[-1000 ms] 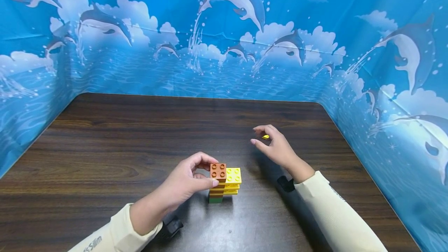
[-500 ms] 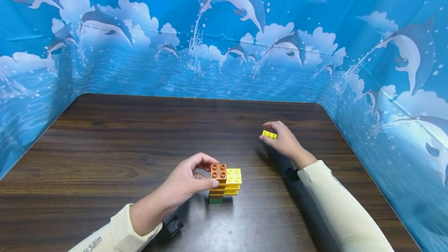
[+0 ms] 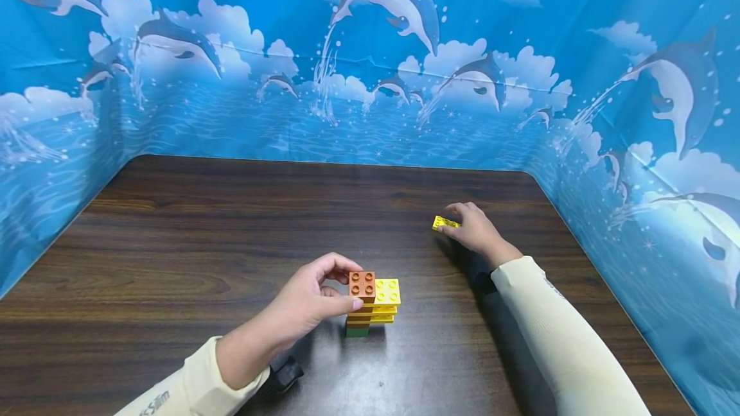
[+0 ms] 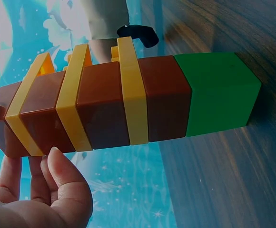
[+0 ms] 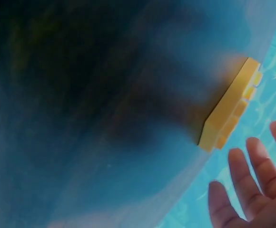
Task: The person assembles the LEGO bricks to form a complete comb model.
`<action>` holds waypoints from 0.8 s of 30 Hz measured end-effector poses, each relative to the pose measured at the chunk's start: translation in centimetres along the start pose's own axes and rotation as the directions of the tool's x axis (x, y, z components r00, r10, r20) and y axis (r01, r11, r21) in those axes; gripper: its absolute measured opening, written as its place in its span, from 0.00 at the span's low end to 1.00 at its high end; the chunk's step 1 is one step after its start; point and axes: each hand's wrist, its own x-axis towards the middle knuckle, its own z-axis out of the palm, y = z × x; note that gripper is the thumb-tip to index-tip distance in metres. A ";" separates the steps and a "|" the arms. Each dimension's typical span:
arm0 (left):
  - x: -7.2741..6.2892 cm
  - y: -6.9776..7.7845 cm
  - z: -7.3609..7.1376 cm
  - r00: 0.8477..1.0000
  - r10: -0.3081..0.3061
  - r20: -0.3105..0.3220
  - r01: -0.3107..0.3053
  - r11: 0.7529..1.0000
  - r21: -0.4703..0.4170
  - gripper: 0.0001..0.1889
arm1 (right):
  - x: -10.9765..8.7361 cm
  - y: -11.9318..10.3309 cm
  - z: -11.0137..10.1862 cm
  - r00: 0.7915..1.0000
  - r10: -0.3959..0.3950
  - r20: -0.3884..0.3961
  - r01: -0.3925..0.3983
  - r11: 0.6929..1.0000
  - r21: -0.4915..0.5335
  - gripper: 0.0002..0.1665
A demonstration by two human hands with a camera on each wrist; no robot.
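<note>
A tower of toy building bricks (image 3: 363, 287) stands upright on the dark wooden table. It has a green brick (image 4: 219, 95) at the bottom, with brown bricks (image 4: 102, 104) and yellow plates (image 4: 133, 95) alternating above. The plates jut out to the right in the head view. My left hand (image 3: 300, 303) grips the tower near its top brown brick. Farther back and to the right, a loose yellow plate (image 5: 231, 107) lies flat, studs up. My right hand (image 3: 476, 233) is over its right end with fingers spread; the right wrist view shows the fingertips apart from it.
The wooden table (image 3: 202, 230) stretches out around both hands. A blue curtain (image 3: 243, 114) printed with dolphins encloses its back and sides. Black straps (image 3: 286, 374) sit under the wrists.
My right hand has moved right and slightly lower over the table, and the yellow plate, mostly hidden before, now shows. My left hand keeps its grip on the tower.
</note>
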 end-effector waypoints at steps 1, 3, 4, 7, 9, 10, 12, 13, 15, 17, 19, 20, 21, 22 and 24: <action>0.0 0.0 0.0 1.000 -0.001 0.001 0.001 1.000 0.000 0.23 | 0.1 0.1 0.0 1.000 0.005 0.009 -0.005 1.000 -0.017 0.33; 0.0 0.0 0.0 1.000 -0.004 0.001 0.004 1.000 -0.002 0.22 | 0.3 0.2 0.2 0.999 0.019 0.026 -0.018 0.999 -0.044 0.34; 0.0 0.0 0.0 1.000 -0.005 0.001 0.005 1.000 -0.003 0.22 | 0.4 0.3 0.2 0.999 0.028 0.035 -0.026 0.998 -0.051 0.34; 0.0 -0.1 0.0 1.000 0.002 0.000 -0.002 1.000 -0.001 0.22 | 0.6 0.4 0.3 0.997 0.050 0.057 -0.047 0.997 -0.063 0.34; 0.0 -0.1 0.0 1.000 0.011 -0.001 -0.011 1.000 0.002 0.23 | 0.7 0.6 0.3 0.996 0.064 0.068 -0.059 0.996 -0.066 0.34; 0.0 -0.1 0.0 1.000 0.014 -0.001 -0.014 1.000 0.004 0.23 | 0.8 0.6 0.3 0.995 0.070 0.073 -0.065 0.996 -0.066 0.34; 0.0 -0.1 0.0 1.000 0.019 -0.002 -0.019 1.000 0.007 0.23 | 0.8 0.8 0.3 0.994 0.072 0.085 -0.066 0.995 -0.072 0.33; 0.0 -0.1 0.1 1.000 0.020 -0.003 -0.020 1.000 0.008 0.23 | 0.8 0.8 0.2 0.994 0.069 0.089 -0.062 0.995 -0.075 0.33; 0.0 -0.1 0.1 1.000 0.023 -0.006 -0.022 1.000 0.012 0.23 | 0.9 0.9 0.2 0.993 0.064 0.097 -0.056 0.995 -0.082 0.33; 0.0 -0.1 0.1 1.000 0.024 -0.009 -0.024 1.000 0.017 0.22 | 0.9 1.0 0.1 0.993 0.057 0.102 -0.048 0.995 -0.090 0.32; 0.1 -0.1 0.1 1.000 0.025 -0.011 -0.025 0.999 0.020 0.22 | 0.9 1.1 0.1 0.993 0.052 0.104 -0.042 0.995 -0.095 0.31; 0.1 -0.1 0.1 1.000 0.026 -0.012 -0.026 0.999 0.021 0.22 | 0.9 1.1 0.1 0.993 0.050 0.104 -0.040 0.994 -0.097 0.31; 0.1 -0.1 0.1 1.000 0.027 -0.012 -0.026 0.999 0.022 0.22 | 0.9 1.2 0.1 0.993 0.050 0.104 -0.040 0.995 -0.096 0.31; 0.1 -0.1 0.1 1.000 0.026 -0.011 -0.026 0.999 0.022 0.22 | 1.0 1.2 0.1 0.993 0.050 0.102 -0.040 0.995 -0.094 0.30; 0.1 -0.1 0.1 1.000 0.024 -0.011 -0.024 0.999 0.021 0.22 | 1.0 1.2 0.2 0.994 0.051 0.101 -0.042 0.995 -0.092 0.29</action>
